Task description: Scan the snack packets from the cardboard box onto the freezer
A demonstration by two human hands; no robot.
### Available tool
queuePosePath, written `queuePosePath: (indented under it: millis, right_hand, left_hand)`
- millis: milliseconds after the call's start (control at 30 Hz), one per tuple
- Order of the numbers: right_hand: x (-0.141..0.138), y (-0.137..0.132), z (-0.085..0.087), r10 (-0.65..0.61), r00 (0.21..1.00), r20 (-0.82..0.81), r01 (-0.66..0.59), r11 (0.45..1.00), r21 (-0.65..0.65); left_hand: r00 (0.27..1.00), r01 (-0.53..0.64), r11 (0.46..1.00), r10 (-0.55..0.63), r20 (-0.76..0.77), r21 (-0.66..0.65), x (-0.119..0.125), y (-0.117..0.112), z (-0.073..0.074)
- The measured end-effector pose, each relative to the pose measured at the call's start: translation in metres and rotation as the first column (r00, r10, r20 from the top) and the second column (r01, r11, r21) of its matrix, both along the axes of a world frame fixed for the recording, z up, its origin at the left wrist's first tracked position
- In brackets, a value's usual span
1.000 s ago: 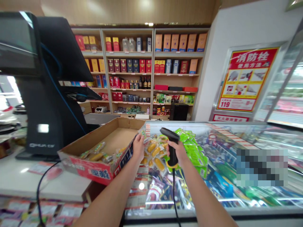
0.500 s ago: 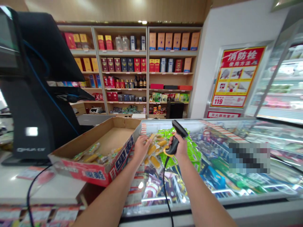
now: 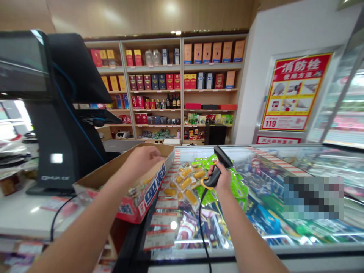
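Head view: the left hand [image 3: 140,161], fingers [image 3: 155,152] curled together, sits over the printed cardboard box [image 3: 146,193]; the right hand [image 3: 223,179] clamps a corded barcode scanner [image 3: 216,168] above yellow vacuum-packed snacks [image 3: 184,185] on the glass-topped freezer [image 3: 284,248].

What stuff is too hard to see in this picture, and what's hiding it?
Head view:
- Inside of the cardboard box: the left hand and the box wall hide it.
- Barcode scanner: the right hand covers its grip.
- Square patch on the freezer glass: blurred.
- Labels on the shelf boxes: too small to read.
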State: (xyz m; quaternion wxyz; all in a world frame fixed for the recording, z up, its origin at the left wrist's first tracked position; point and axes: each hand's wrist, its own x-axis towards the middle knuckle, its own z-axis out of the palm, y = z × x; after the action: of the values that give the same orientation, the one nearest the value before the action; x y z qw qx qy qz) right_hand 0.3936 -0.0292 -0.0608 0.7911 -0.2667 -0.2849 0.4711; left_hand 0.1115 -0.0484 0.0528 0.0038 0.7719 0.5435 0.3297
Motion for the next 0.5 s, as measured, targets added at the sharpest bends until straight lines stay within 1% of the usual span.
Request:
queuePosePath:
  millis: [33,67,100,133,167,233,300,333,433,467,500]
  right_hand:
    - [0.0,0.0,0.0,0.003,1.0,0.003,-0.003,1.0,0.004]
    - [-0.001,0.0,0.0,0.008,1.0,0.006,-0.008,1.0,0.004]
    - [-0.001,0.0,-0.001,0.013,1.0,0.009,-0.013,1.0,0.001]
    - [-0.002,0.0,-0.001,0.017,1.0,0.011,-0.017,1.0,-0.002]
    - [-0.002,0.0,-0.001,0.019,1.0,0.015,-0.019,1.0,-0.005]
    - [-0.002,0.001,-0.002,0.018,1.0,0.024,-0.018,1.0,-0.003]
    - [-0.002,0.001,-0.002,0.015,0.999,0.03,-0.015,1.0,0.001]
    - [-0.002,0.001,-0.003,0.016,0.999,0.03,-0.016,1.0,0.0]
    - [-0.002,0.0,-0.003,0.02,0.999,0.038,-0.02,1.0,-0.001]
    - [-0.002,0.0,-0.003,0.019,0.999,0.043,-0.019,1.0,-0.002]
    - [-0.003,0.0,-0.003,0.017,0.999,0.046,-0.016,1.0,-0.004]
  left_hand:
    - [0.996,-0.067,0.998,0.065,-0.062,-0.023,-0.02,0.012,0.008]
    - [0.982,-0.142,0.989,0.134,-0.136,-0.051,-0.041,0.026,0.012]
    - [0.955,-0.227,0.97,0.204,-0.215,-0.091,-0.06,0.04,0.011]
    - [0.922,-0.315,0.937,0.265,-0.284,-0.149,-0.078,0.054,0.006]
    - [0.891,-0.39,0.889,0.298,-0.344,-0.24,-0.093,0.066,-0.002]
    - [0.857,-0.474,0.811,0.337,-0.389,-0.343,-0.116,0.081,-0.021]
    - [0.845,-0.505,0.768,0.346,-0.408,-0.395,-0.129,0.086,-0.041]
    - [0.852,-0.502,0.758,0.35,-0.39,-0.416,-0.133,0.087,-0.05]
    - [0.897,-0.442,0.76,0.365,-0.25,-0.476,-0.137,0.091,-0.068]
    - [0.918,-0.393,0.794,0.368,-0.148,-0.464,-0.137,0.093,-0.072]
    - [0.936,-0.319,0.852,0.351,0.001,-0.414,-0.137,0.095,-0.074]
